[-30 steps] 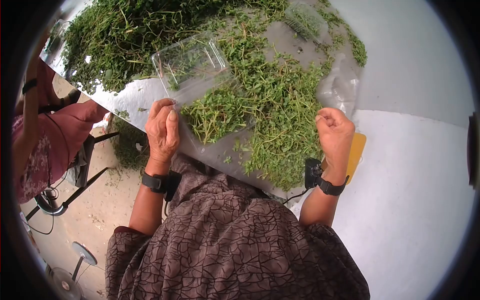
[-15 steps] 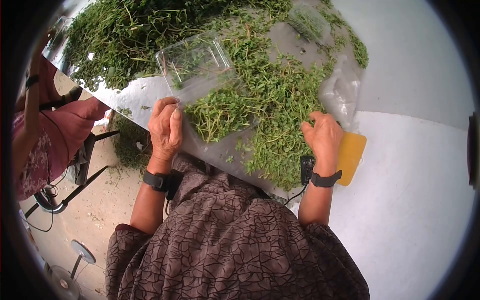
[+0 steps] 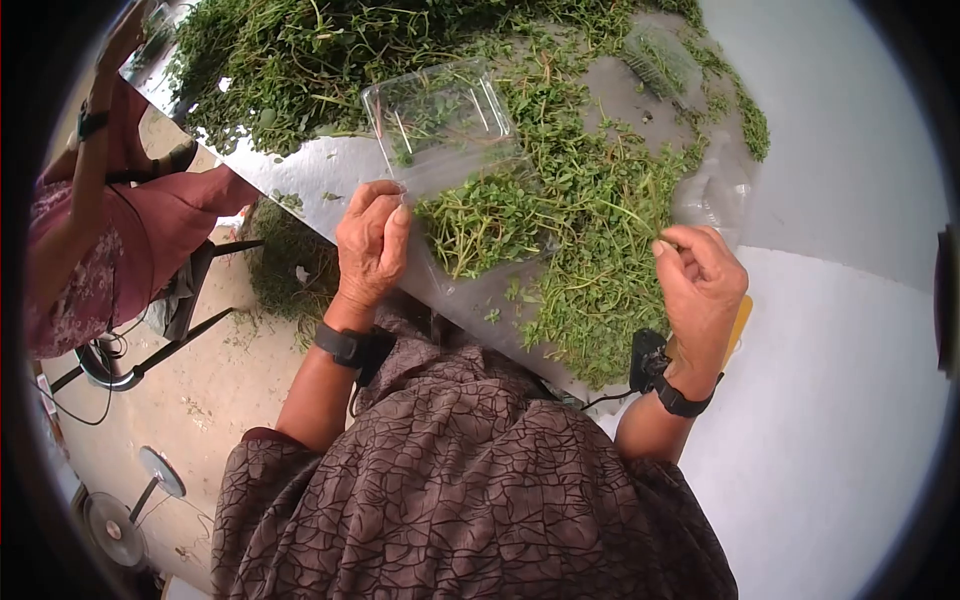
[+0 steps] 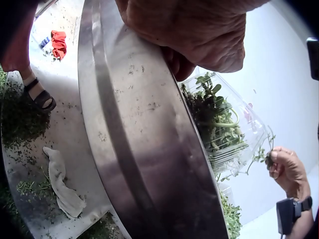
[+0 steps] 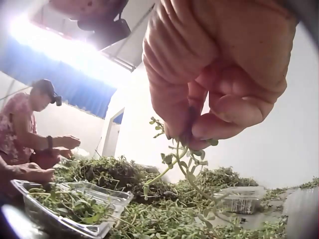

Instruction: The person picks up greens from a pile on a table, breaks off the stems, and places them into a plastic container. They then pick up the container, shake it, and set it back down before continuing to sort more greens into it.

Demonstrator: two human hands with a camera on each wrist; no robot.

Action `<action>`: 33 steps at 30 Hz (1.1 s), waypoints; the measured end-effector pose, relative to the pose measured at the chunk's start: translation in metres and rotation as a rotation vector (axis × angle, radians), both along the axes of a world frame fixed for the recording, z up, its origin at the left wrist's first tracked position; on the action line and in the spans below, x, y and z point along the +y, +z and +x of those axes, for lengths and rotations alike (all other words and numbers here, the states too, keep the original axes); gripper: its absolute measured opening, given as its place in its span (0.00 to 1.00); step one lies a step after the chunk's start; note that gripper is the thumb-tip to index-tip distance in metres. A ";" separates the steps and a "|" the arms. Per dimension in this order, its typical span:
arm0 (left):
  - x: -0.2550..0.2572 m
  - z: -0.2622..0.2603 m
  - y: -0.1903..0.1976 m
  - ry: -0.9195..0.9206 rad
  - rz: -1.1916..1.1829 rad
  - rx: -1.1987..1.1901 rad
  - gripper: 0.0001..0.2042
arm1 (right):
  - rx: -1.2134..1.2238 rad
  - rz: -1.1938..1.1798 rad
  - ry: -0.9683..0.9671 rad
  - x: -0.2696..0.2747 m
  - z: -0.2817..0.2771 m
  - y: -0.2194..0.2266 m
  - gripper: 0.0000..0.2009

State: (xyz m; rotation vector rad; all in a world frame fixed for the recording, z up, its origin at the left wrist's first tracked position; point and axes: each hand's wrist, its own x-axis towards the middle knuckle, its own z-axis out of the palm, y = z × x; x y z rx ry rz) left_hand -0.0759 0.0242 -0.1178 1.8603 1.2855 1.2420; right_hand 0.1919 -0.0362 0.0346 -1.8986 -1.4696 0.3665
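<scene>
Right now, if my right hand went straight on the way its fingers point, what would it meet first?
Probably the loose, spread-out pile of green leafy stems: your right hand, pinching a thin green sprig, points toward it, though the head view leaves the depth between them unclear.

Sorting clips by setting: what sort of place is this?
Probably a small produce sorting or packing room: greens heaped on a shiny table, a clear plastic box part-filled with them, and another person by the heap. Home or business, I can't tell.
</scene>
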 end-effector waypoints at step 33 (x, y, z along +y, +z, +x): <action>-0.001 0.001 0.000 0.005 -0.024 -0.001 0.14 | -0.399 -0.139 -0.081 -0.001 0.037 -0.064 0.02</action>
